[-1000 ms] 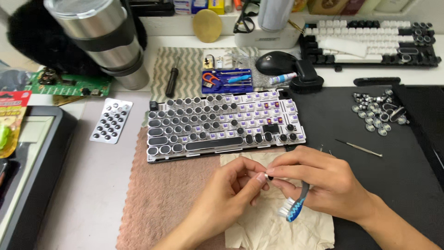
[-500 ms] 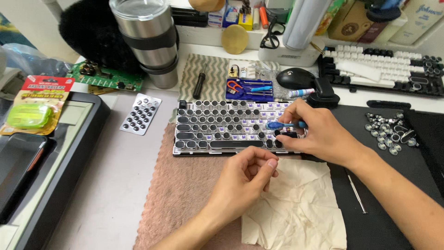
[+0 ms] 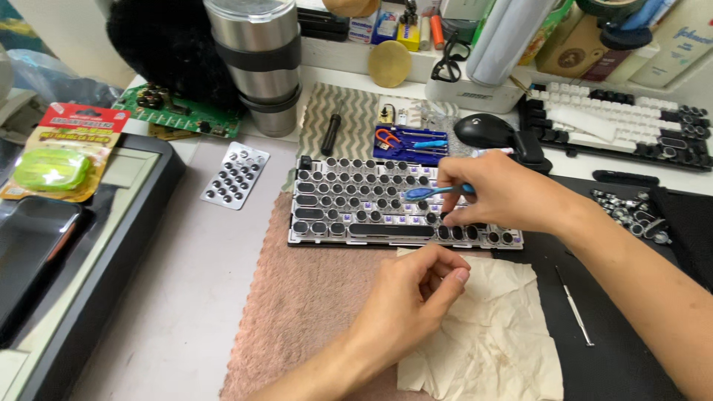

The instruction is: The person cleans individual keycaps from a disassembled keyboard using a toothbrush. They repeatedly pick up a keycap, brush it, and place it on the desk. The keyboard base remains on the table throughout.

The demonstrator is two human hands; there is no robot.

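Bright, even, diffuse daylight-like light from above. Soft, faint shadows under the right hand (image 3: pixel 512 197) and left hand (image 3: pixel 412 297). Mild sheen on the tall steel insulated tumbler (image 3: pixel 260 63). Sharp mid-frame; slight wide-angle stretch and softness toward the counter (image 3: pixel 186 297) edges.

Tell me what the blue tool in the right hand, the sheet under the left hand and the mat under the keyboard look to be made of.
Blue tool: likely plastic, glossy and evenly coloured, held by the right hand. Sheet: paper or thin tissue, cream, matt, creased and stained, under the left hand. Mat: pinkish-brown cloth, fuzzy, wavy-edged, probably microfibre, beneath the keyboard.
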